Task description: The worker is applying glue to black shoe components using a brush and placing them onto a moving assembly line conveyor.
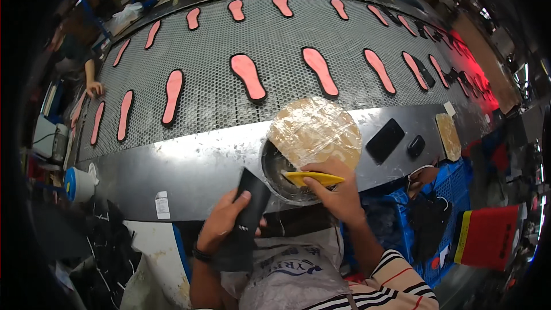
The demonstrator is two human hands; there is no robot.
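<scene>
My left hand [221,221] is closed on a flat black piece [252,198] with a small white print near its lower part, held in front of my apron. My right hand [337,192] grips a flat yellow brush [313,179], its pale tip over a round dark pan [274,163] on the metal table edge. A round cardboard lid [318,129] wrapped in clear film covers much of the pan. What lies in the pan is mostly hidden. Beyond it, pink insoles with black rims, such as one insole [248,77], lie in two rows on a mesh conveyor [212,51].
A black phone [385,140], a small black case [416,146] and a tan block [448,138] lie right of the pan. A blue crate [450,195] stands at lower right, a white tub [80,185] at left. Another person's hand [94,88] is at the conveyor's left side.
</scene>
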